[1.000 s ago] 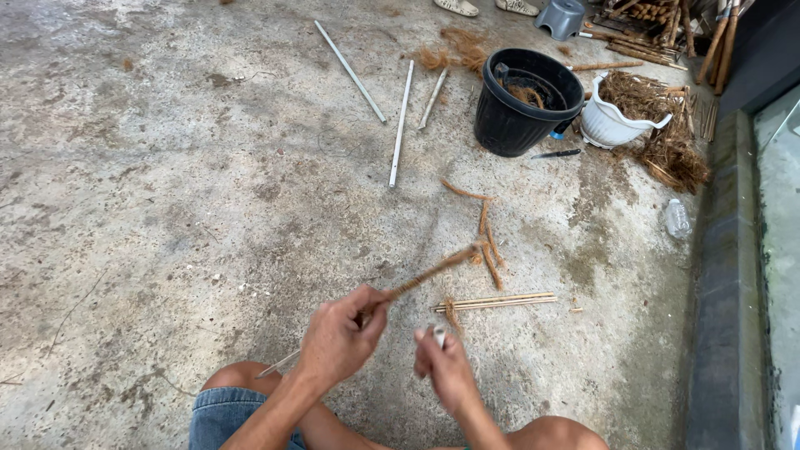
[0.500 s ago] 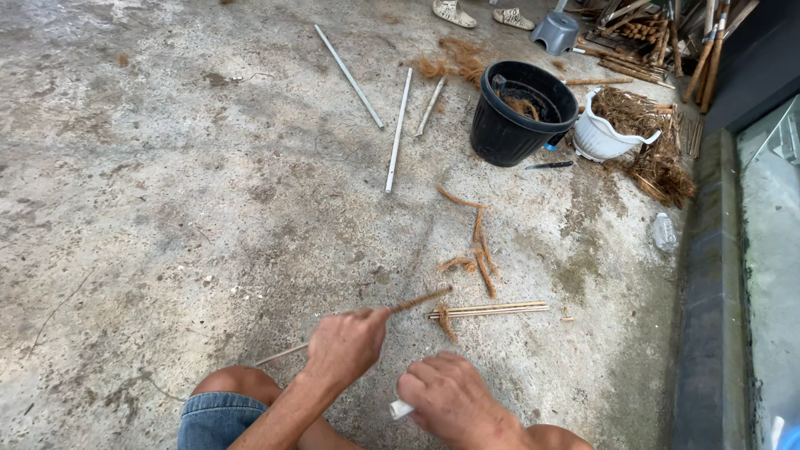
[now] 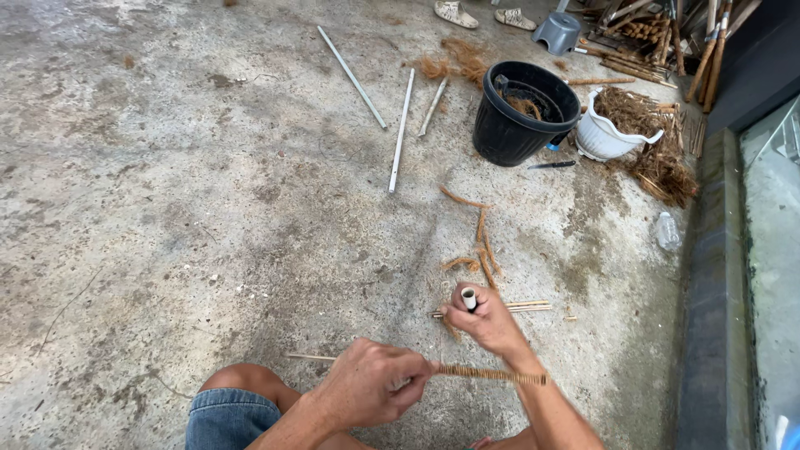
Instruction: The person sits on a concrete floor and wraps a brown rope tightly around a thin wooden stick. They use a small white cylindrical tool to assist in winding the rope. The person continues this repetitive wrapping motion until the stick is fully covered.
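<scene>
Nearest, the left hand (image 3: 371, 385) is closed around a thin stick wrapped in brown fibre (image 3: 492, 376), held level above the concrete floor (image 3: 208, 208). The right hand (image 3: 487, 321) grips a small white tube (image 3: 469, 298). Farther off stands a black plastic bucket (image 3: 521, 117).

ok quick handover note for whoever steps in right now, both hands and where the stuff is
Left hand: closed around a thin stick that is wrapped in brown fibre, held level above the knee.
Right hand: closed on a small white tube, wrist resting close over the stick's wrapped end.
On the concrete floor: loose fibre strands and bare thin sticks just ahead of the hands; white rods further out; black pot and white pot with fibre at the far right.
Done: the visible part of the held stick is wrapped.
Left: the bare sticks on the floor are unwrapped.
</scene>
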